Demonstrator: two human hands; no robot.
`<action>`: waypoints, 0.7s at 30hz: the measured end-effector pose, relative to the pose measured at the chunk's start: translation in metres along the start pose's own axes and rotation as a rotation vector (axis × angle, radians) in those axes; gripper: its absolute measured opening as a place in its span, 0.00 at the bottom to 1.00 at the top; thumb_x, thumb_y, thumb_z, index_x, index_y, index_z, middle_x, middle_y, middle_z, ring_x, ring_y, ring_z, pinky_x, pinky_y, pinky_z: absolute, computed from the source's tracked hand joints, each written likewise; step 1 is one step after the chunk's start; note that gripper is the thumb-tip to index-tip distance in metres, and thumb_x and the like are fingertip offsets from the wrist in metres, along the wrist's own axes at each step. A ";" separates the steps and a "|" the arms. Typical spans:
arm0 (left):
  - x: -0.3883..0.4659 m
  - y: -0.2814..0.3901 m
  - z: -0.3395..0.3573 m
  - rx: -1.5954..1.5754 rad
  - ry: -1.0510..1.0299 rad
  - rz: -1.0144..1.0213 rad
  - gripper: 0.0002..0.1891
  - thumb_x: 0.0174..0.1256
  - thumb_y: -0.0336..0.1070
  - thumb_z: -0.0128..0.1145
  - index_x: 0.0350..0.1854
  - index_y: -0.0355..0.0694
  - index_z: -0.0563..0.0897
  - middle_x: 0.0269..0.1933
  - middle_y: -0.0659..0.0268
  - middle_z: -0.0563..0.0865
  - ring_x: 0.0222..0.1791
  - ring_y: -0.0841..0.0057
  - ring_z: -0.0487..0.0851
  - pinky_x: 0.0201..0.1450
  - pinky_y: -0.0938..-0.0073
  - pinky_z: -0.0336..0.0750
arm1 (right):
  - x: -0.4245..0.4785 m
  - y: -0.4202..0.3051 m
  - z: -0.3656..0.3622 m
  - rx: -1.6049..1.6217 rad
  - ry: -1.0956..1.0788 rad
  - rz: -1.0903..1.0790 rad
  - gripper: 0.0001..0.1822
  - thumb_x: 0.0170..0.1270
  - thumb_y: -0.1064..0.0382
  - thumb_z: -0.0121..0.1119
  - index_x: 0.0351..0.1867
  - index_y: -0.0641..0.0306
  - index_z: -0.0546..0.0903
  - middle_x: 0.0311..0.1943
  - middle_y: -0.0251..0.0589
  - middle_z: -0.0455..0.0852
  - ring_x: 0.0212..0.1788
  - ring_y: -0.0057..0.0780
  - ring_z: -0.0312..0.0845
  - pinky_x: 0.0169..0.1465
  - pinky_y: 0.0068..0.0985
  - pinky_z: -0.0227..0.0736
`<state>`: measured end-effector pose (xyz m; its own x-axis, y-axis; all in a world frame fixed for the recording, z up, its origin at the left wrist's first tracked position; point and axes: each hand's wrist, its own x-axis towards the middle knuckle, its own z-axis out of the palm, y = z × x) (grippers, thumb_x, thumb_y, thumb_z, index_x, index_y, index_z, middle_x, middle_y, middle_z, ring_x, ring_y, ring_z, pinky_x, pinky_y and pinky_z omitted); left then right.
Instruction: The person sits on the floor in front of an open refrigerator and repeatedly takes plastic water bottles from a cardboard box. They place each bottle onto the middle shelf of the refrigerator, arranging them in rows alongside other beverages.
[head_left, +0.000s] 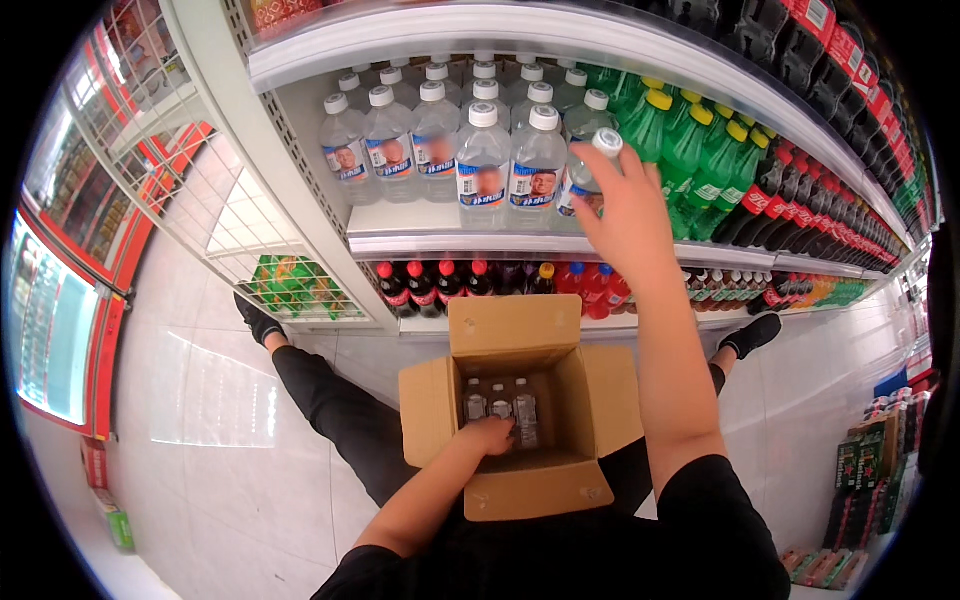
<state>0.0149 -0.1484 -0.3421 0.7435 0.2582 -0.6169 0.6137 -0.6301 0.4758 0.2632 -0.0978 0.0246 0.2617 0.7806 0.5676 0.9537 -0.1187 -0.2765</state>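
My right hand (630, 214) reaches to the shelf, its thumb and fingers around a clear plastic bottle (577, 187) with a white cap. That bottle stands at the front right end of several matching clear bottles (484, 165) with blue and white labels. Between my legs is an open cardboard box (517, 324), its flaps folded outward. My left hand (491, 435) is inside the box, at the lower ends of clear capped bottles (526, 412). Its fingertips are partly hidden, so whether it grips one is unclear.
Green bottles with yellow caps (701, 157) and cola bottles (795, 191) stand to the right. The shelf edge (420, 246) runs above a lower row of drinks (450, 281). A white wire rack (187, 202) is on the left; stacked drink cartons (859, 465) stand at right.
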 end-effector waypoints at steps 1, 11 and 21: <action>0.001 -0.001 0.000 0.006 -0.013 -0.008 0.26 0.73 0.51 0.58 0.66 0.41 0.77 0.60 0.44 0.85 0.62 0.45 0.83 0.62 0.44 0.78 | -0.009 -0.002 0.001 -0.099 0.068 -0.061 0.31 0.56 0.66 0.71 0.64 0.49 0.80 0.62 0.53 0.76 0.61 0.56 0.77 0.61 0.45 0.77; -0.009 0.014 -0.013 -0.007 -0.058 -0.016 0.24 0.73 0.50 0.57 0.64 0.40 0.78 0.61 0.44 0.83 0.61 0.47 0.83 0.61 0.46 0.80 | -0.082 0.050 0.073 0.496 0.233 -0.236 0.43 0.64 0.66 0.72 0.77 0.61 0.61 0.74 0.60 0.64 0.70 0.53 0.70 0.69 0.47 0.72; -0.007 0.012 -0.012 -0.023 -0.056 -0.029 0.24 0.73 0.50 0.56 0.64 0.41 0.78 0.62 0.45 0.83 0.62 0.47 0.83 0.62 0.46 0.79 | -0.074 0.068 0.078 0.256 0.227 -0.500 0.34 0.50 0.69 0.76 0.62 0.70 0.79 0.65 0.57 0.79 0.68 0.62 0.74 0.69 0.49 0.73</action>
<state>0.0199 -0.1490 -0.3247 0.7096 0.2343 -0.6645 0.6413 -0.6056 0.4712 0.2970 -0.1160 -0.0966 -0.1573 0.5499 0.8203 0.9104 0.4025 -0.0953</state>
